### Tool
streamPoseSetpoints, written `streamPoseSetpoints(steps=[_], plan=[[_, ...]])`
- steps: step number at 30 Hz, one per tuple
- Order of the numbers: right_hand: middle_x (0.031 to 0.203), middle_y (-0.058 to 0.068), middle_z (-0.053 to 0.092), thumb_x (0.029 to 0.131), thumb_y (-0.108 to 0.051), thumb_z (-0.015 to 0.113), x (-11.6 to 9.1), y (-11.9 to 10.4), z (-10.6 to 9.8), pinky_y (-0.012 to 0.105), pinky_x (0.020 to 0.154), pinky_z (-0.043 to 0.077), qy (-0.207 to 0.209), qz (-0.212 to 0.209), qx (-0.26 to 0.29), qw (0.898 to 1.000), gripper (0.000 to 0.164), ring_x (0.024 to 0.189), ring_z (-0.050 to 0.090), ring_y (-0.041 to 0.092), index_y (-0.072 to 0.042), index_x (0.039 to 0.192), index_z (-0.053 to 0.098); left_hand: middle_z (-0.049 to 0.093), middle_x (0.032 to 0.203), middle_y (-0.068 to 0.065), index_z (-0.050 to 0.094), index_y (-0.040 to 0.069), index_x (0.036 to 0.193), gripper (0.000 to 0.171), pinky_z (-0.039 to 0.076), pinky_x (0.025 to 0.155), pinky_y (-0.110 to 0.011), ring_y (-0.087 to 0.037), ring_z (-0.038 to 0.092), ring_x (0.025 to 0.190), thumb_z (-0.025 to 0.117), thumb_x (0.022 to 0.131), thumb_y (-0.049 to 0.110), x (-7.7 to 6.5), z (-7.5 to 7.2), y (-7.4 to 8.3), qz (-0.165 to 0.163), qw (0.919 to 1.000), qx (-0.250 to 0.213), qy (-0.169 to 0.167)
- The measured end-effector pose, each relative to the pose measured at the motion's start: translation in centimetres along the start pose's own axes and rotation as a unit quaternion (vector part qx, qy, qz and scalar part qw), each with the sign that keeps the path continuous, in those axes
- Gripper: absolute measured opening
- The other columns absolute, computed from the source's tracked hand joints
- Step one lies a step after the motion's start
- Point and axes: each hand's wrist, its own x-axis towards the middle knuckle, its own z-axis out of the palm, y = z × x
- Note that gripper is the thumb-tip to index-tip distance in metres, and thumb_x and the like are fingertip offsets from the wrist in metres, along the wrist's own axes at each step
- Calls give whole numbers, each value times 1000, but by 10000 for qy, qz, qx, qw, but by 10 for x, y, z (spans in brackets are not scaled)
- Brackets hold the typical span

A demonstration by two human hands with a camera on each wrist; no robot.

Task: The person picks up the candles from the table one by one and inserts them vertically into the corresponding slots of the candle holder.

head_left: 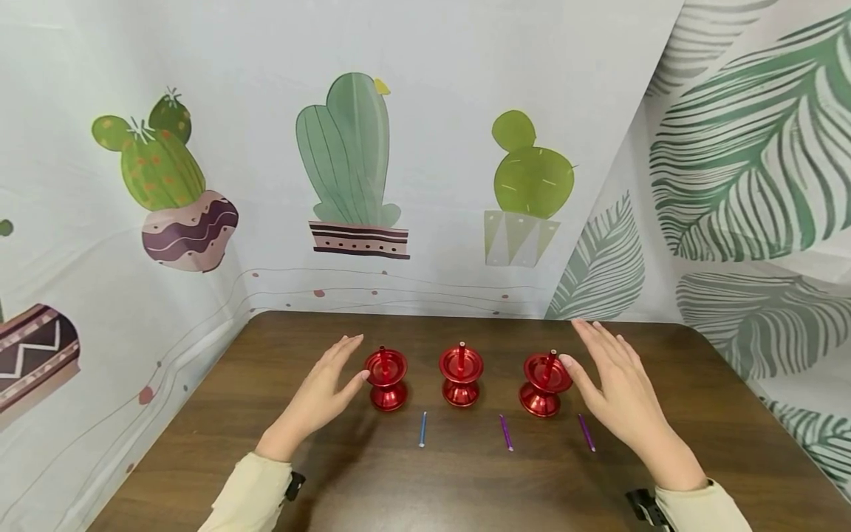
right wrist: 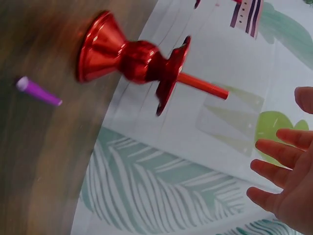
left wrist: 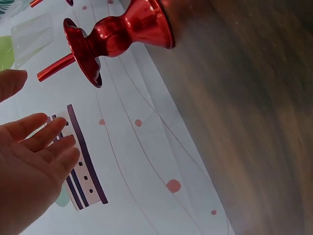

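Three shiny red metal candle holders stand upright in a row on a brown wooden table: a left holder [head_left: 388, 397], a middle holder [head_left: 461, 391] and a right holder [head_left: 540, 400]. Each has a dish and a thin upright tube. My left hand [head_left: 322, 395] is raised beside the left holder, fingers extended and holding nothing. On the other side, my right hand [head_left: 621, 391] hovers near the right holder, its fingers spread and nothing in them. In front of the holders lie a thin blue candle [head_left: 422, 429] and two purple candles, one nearer the middle [head_left: 506, 432] and one farther right [head_left: 586, 432].
Behind the table [head_left: 425, 488] hangs a white cloth [head_left: 439, 148] printed with potted cacti and large leaves. It also runs along the left and right sides. Both wrists carry dark straps below light sleeves [head_left: 249, 491].
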Motion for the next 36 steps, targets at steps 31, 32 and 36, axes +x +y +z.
streamPoseSetpoints(steps=[31,32,36], plan=[[145,8,46,95,-27,62,29,-79,41,53,108,32,-973,-259,1703,9802,57,134,40,29,-14,146,41,49,139,-18,46,0,140,57,38,104,-52,-35,47,128,69,90,15,13,20,-5,-103,9946,-784,-674],[146,6,46,95,-28,61,29,-82,43,53,107,32,-1030,-246,1794,9781,56,135,40,28,-14,146,41,49,139,-19,46,0,140,57,38,104,-52,-35,47,128,69,90,15,13,20,-5,-99,9944,-791,-694],[146,2,45,97,-31,58,30,-89,50,53,107,33,-1235,-205,2077,9701,55,135,40,24,-16,147,40,48,139,-20,46,0,139,57,38,104,-53,-35,47,128,69,89,14,14,20,-7,-127,9939,-807,-740]])
